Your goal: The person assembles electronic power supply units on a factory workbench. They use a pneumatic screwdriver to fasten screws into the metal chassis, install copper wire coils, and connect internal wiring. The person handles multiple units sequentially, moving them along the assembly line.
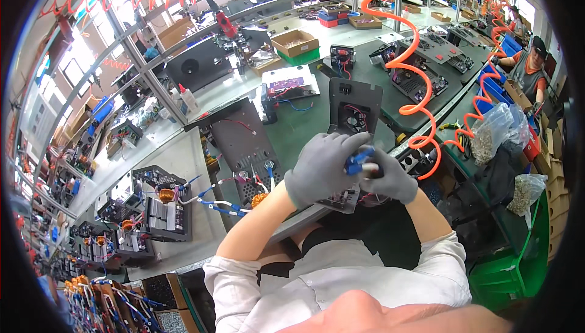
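Note:
My left hand [323,168], in a grey glove, closes its fingers round blue-sleeved white wire ends [358,161]. Against it, my right hand [395,180], gloved alike, has its fingers curled onto the same wire ends; the fingertips are partly hidden. Both hands are over a dark metal chassis [356,104] with a fan [353,119] in its upright panel. The chassis's lower part, with electronic parts on it, shows beneath the hands. To the left lies another dark panel [241,138], with a copper coil [260,200] and white wires with blue sleeves [222,207] at its near end.
Several part-built units with heat sinks [167,211] stand at left. An orange coiled air hose [420,92] hangs right of my hands. A red power screwdriver [225,23] hangs at back left. Bagged parts [492,133] and a green bin [499,275] are at right, near a co-worker [529,71].

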Demonstrator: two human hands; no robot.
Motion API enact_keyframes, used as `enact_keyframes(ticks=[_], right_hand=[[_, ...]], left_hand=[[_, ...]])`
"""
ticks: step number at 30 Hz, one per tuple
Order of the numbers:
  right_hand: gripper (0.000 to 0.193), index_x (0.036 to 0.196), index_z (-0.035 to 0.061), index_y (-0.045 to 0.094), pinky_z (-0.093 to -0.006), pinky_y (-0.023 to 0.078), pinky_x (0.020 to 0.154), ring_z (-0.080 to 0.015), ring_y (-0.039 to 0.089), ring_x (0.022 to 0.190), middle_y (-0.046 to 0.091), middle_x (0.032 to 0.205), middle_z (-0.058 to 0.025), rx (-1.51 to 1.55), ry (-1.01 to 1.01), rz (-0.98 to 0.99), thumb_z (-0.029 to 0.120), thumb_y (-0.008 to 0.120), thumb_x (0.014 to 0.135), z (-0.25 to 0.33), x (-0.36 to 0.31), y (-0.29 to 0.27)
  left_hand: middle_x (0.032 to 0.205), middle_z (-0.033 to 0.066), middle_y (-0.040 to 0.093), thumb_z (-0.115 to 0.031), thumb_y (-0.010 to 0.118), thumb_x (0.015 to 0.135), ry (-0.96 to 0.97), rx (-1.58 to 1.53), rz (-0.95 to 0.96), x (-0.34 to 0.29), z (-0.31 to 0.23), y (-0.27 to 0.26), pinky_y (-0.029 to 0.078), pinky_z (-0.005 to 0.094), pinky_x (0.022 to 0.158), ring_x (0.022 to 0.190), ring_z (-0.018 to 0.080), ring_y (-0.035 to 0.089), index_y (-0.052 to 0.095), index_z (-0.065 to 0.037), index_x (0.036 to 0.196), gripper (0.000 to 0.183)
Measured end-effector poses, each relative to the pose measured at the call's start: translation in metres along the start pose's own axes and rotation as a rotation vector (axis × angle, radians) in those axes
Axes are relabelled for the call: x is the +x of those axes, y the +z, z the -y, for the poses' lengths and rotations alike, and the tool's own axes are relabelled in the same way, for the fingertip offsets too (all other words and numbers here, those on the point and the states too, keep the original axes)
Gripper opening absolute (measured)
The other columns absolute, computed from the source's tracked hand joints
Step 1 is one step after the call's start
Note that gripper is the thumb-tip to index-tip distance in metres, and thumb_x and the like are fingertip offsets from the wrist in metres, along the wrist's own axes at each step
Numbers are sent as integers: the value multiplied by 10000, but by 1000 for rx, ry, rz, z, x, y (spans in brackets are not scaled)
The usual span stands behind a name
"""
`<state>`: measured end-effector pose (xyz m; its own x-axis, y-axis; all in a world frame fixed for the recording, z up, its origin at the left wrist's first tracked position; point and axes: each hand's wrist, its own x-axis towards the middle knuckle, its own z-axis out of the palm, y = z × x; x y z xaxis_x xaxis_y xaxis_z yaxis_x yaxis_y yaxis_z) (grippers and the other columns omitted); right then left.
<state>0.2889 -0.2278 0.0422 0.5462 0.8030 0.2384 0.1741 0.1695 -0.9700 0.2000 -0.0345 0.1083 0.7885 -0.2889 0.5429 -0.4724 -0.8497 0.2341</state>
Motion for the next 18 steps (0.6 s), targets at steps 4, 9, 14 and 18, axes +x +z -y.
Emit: enact_keyframes(ticks=[4,9,14,18], right_hand=[[569,1284,-97,523,-257,507,755,-123,624,914,658,1064,-96,173,168,-29,49,716,769,-24,19,-37],[353,1151,-57,654,-243,471,649,-59,580,710,687,886,-28,193,381,-238,160,664,873,-94,-4,-61],[337,1065,87,713,-328,485,678,-129,610,732,652,797,-51,-723,81,-189,370,643,896,-112,-30,-59],[428,1034,55,683,-395,512,792,-270,663,892,668,921,-119,-1261,-205,-185,446,663,862,-22,13,-30]], left_hand=[[839,46,661,-101,665,887,-570,-844,-299,6,54,5,520,287,699,773,158,648,635,-2,1045,189],[826,75,662,-152,580,954,-942,-1523,-555,-46,146,10,616,338,712,884,277,697,603,13,1083,211],[841,94,652,-166,630,924,-1082,-1396,-475,-53,117,35,598,333,693,834,253,689,606,9,1107,254],[850,99,662,-131,608,925,-956,-1163,-394,-39,87,22,581,319,706,801,219,682,619,17,1111,238]])
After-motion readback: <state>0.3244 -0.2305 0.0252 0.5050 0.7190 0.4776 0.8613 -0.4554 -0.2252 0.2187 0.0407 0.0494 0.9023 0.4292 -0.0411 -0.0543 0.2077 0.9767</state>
